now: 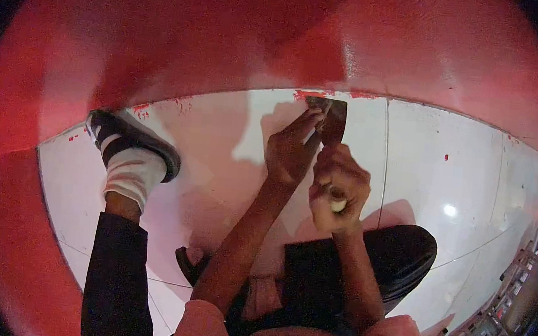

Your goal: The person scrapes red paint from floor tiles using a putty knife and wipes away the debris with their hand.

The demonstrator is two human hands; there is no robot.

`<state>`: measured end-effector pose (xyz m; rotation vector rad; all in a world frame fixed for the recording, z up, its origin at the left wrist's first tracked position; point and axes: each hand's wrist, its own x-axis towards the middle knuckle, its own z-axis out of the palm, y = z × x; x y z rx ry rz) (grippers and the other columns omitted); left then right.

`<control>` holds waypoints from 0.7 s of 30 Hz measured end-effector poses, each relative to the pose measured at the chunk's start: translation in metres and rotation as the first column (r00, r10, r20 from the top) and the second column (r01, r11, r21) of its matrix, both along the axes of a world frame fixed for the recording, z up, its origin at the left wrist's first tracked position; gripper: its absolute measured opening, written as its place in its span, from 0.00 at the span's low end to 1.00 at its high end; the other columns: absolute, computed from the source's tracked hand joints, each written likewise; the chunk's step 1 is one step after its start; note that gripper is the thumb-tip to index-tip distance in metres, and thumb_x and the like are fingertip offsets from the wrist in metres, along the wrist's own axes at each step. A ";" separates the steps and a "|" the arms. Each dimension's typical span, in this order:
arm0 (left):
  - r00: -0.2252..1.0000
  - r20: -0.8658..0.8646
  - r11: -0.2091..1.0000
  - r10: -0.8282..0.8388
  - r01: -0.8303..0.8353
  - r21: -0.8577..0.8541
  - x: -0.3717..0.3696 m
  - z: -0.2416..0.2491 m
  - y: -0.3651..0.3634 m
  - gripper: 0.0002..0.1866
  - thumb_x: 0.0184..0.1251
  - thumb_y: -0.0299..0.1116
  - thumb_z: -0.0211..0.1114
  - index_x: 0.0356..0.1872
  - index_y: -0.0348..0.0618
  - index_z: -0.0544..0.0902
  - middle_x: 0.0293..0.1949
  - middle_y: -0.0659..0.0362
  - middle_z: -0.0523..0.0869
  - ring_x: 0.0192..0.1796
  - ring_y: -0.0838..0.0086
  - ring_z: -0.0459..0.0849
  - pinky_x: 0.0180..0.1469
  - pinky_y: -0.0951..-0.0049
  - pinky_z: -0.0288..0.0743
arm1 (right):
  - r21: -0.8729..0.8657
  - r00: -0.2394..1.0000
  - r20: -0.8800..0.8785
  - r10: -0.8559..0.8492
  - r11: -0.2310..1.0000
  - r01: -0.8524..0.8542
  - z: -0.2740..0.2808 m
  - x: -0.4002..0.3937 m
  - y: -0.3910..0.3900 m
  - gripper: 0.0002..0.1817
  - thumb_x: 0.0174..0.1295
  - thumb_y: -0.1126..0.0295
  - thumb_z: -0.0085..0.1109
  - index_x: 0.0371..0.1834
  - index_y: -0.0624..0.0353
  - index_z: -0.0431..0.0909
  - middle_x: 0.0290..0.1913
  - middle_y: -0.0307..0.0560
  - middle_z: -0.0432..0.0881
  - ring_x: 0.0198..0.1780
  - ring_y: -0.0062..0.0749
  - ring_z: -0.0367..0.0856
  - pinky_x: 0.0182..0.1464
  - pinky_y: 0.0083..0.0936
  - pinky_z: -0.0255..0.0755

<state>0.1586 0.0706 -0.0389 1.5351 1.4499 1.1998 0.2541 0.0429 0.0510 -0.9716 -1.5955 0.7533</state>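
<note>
At two o'clock from the middle of the view, close to it, we see the scraper point(335, 124), its flat dark blade on the white floor point(425, 137), at the foot of the red wall point(185, 32). The upper edge of this blade lies just beside the red marks point(308, 95) along the line where wall and floor meet.

Toward three o'clock, we find the right hand point(342, 186), and its fingers are curled fully around the handle, so that the pale end of the handle looks out below the fist. Nearer to twelve o'clock is the left hand point(289, 152); its fingers are stretched and partly bent, with the tips against the left side of the blade. We cannot tell if they pinch the metal or only press on it.

At nine o'clock we notice a dark shoe point(137, 138) with a light sock point(131, 172), and at four o'clock a bent knee in dark trousers point(402, 253). A small red spot point(446, 157) lies on the floor near three o'clock, well apart from both hands.
</note>
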 end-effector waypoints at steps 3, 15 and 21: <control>0.991 0.122 0.998 -0.055 0.051 0.035 0.001 -0.016 -0.010 0.14 0.61 0.31 0.65 0.48 0.43 0.83 0.51 0.55 0.85 0.52 0.63 0.84 0.54 0.67 0.78 | 0.018 0.999 -0.032 0.018 1.000 -0.017 -0.006 0.006 -0.011 0.07 0.45 0.73 0.52 0.16 0.60 0.66 0.20 0.45 0.70 0.25 0.38 0.68 0.34 0.32 0.66; 0.997 0.050 0.998 0.055 -0.056 0.023 0.000 -0.009 0.000 0.13 0.61 0.28 0.65 0.48 0.44 0.83 0.52 0.57 0.84 0.52 0.66 0.84 0.54 0.69 0.78 | 0.075 0.999 -0.019 0.040 0.996 -0.039 -0.009 0.004 0.002 0.05 0.46 0.76 0.51 0.17 0.60 0.66 0.21 0.44 0.70 0.25 0.37 0.66 0.34 0.31 0.64; 0.996 -0.089 0.999 -0.004 0.008 0.045 -0.001 -0.005 0.000 0.13 0.63 0.30 0.63 0.49 0.43 0.82 0.52 0.55 0.84 0.52 0.64 0.84 0.53 0.68 0.78 | 0.019 0.998 -0.062 -0.016 1.000 0.018 -0.003 0.001 -0.010 0.07 0.47 0.76 0.50 0.16 0.61 0.64 0.19 0.43 0.68 0.25 0.36 0.65 0.33 0.32 0.63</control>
